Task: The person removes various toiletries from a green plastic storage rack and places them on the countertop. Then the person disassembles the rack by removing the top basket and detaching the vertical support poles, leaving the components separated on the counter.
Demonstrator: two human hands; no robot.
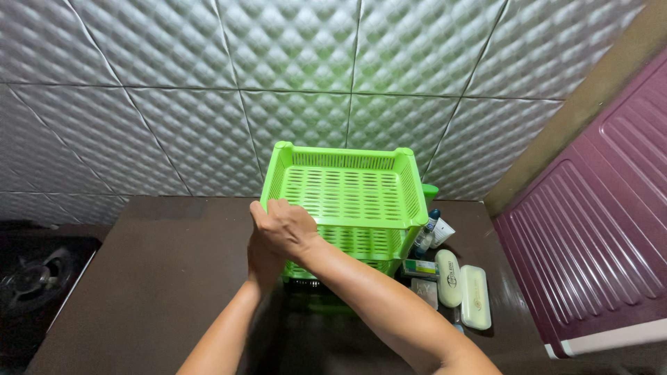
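At nine o'clock, far edge: a dark stove burner [31, 274] sits in shadow, cut off by the frame's left side; its details are hard to make out.
Counter: a brown tabletop [160, 271] spans the middle, its near edge hidden below the frame.
Left hand [264, 260]: it rises from six o'clock and lies under the right hand, against the lower left corner of the green stacked basket rack [347, 198]; the fingers are covered, so whether it is curled on anything cannot be told.
Right hand [285, 226]: its forearm crosses in from five o'clock, and the fingers are curled over the left front rim of the rack's top tray, gripping it.
Rack position: centre of view, standing on the tabletop against the quilted wall [208, 90]; the lower tiers are mostly hidden beneath the top tray.
At three o'clock of the rack: a small bottle [425, 236] and a tube stand half concealed behind it.
At four o'clock: two pale oblong cases [464, 288] lie side by side.
Far right: a maroon ribbed panel [597, 236] runs out of frame.
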